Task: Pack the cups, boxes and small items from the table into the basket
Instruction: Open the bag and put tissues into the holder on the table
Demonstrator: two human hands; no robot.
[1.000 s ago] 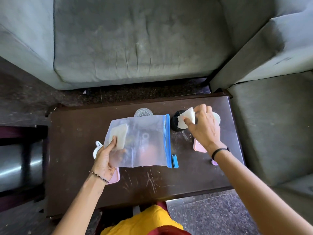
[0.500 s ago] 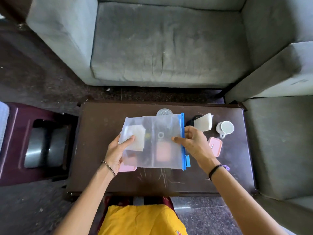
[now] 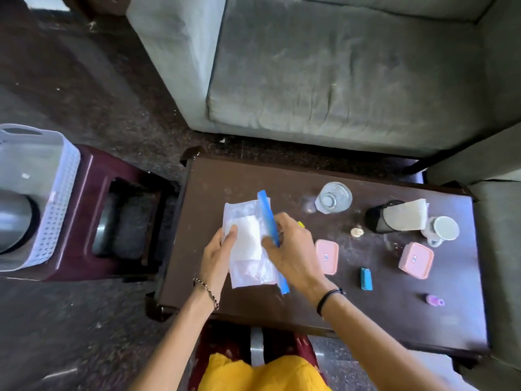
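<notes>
Both hands hold a clear zip bag [image 3: 248, 244] with a blue seal strip above the dark table [image 3: 352, 309]. My left hand [image 3: 218, 256] grips its left side over a white folded piece inside. My right hand [image 3: 290, 249] pinches the blue strip. A white perforated basket [image 3: 60, 201] stands on a maroon stool at far left, with a steel vessel inside. On the table lie two pink boxes [image 3: 327, 256] [image 3: 415, 260], a white cup [image 3: 442, 230], a glass [image 3: 334, 197], a black mesh holder [image 3: 379, 217] with white napkins, a blue clip [image 3: 366, 278] and a small purple item [image 3: 435, 301].
A grey sofa [image 3: 338, 71] runs behind the table, and another grey seat [image 3: 501, 221] is at the right. The maroon stool [image 3: 112, 221] stands between basket and table. A small round beige item [image 3: 356, 232] lies near the holder. My yellow clothing shows at the bottom.
My right hand left the white napkin at the holder and came to the bag's blue strip. The bag has been folded narrower and carried left, and the view swung left to show the basket.
</notes>
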